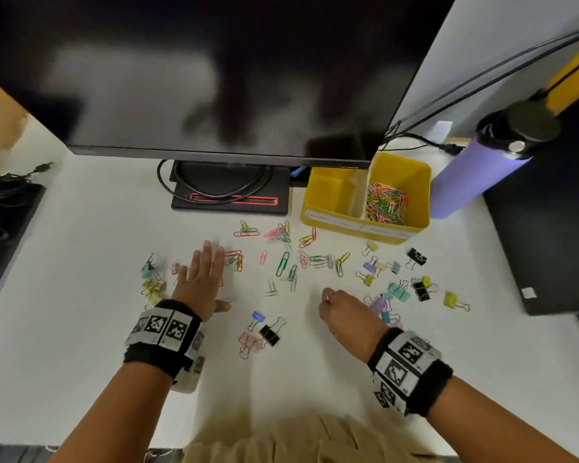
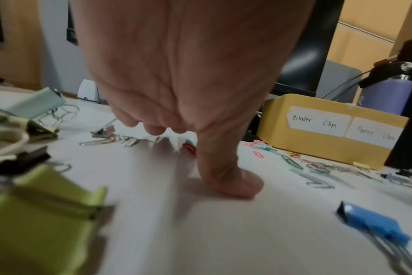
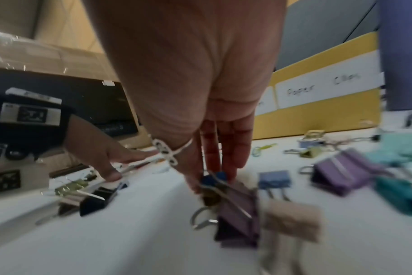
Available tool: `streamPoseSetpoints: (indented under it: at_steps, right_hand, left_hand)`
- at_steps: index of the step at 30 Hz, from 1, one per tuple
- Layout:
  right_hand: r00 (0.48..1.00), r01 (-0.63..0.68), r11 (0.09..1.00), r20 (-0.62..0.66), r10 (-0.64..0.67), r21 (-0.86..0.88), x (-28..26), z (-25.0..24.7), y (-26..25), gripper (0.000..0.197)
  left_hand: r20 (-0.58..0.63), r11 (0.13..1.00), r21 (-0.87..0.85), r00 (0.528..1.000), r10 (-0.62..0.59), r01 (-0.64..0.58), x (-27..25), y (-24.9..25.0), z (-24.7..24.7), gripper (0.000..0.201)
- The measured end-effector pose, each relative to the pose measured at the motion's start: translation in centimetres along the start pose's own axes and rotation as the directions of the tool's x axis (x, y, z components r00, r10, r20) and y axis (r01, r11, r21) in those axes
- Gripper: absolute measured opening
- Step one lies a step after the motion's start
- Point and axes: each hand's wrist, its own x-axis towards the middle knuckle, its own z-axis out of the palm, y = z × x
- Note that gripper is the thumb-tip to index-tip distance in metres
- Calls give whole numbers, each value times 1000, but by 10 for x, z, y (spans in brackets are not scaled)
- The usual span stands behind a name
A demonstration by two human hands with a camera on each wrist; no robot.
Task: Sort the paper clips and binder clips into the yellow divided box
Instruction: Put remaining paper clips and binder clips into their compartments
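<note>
The yellow divided box (image 1: 335, 215) stands at the back right, labelled "Binder Clips" (image 2: 318, 122) and "Paper Clips" (image 3: 318, 87). Its right compartment holds a heap of coloured paper clips (image 1: 386, 205); the left compartment looks bare. Loose paper clips (image 1: 283, 262) lie scattered mid-table. Binder clips lie in groups at the left (image 1: 152, 284), the front (image 1: 263, 332) and the right (image 1: 398, 290). My left hand (image 1: 211, 279) lies flat with straight fingers on several paper clips, its thumb (image 2: 235, 180) touching the table. My right hand (image 1: 331, 302) pinches a bunch of binder clips, among them a purple one (image 3: 238, 214) and a blue one (image 3: 213, 179).
A dark monitor (image 1: 214, 78) overhangs the back of the white table (image 1: 81, 295), its stand base (image 1: 229, 198) behind the clips. A purple bottle (image 1: 475, 175) leans beside the box. Black objects sit at the right (image 1: 549, 228) and left (image 1: 4, 228) edges.
</note>
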Motion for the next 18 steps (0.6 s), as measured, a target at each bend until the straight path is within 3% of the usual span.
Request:
streamPoseSetpoints:
  at_steps: [2,3,5,7,9,12,18]
  right_hand:
    - [998,-16,999,64,19,-37,-15,-9,4,22]
    - [997,-12,999,81,8,46,-19,-12,7,9]
    - [993,-70,975,106,49,212,-19,-17,13,26]
    - [990,-134,920,19,137,368,-8,-23,15,36]
    - [970,-235,902,24,242,361,12,-21,19,54]
    - [921,-382,879,188,340,285,32,-16,11,70]
    - [964,-196,950,228,141,243,36,-9,-18,73]
  left_hand:
    - [1,999,-49,1000,9,-9,7,1,-4,119]
    - [6,998,-56,1000,14,-14,9,1,-7,121]
    - [16,999,-48,1000,24,-23,11,2,-10,122]
    - [43,1000,-17,999,26,-26,14,4,-12,120]
    - [63,999,36,998,2,-5,14,9,-13,118]
    - [99,999,47,995,-10,5,12,20,-14,116]
    - [75,991,99,994,78,-85,10,45,-8,114]
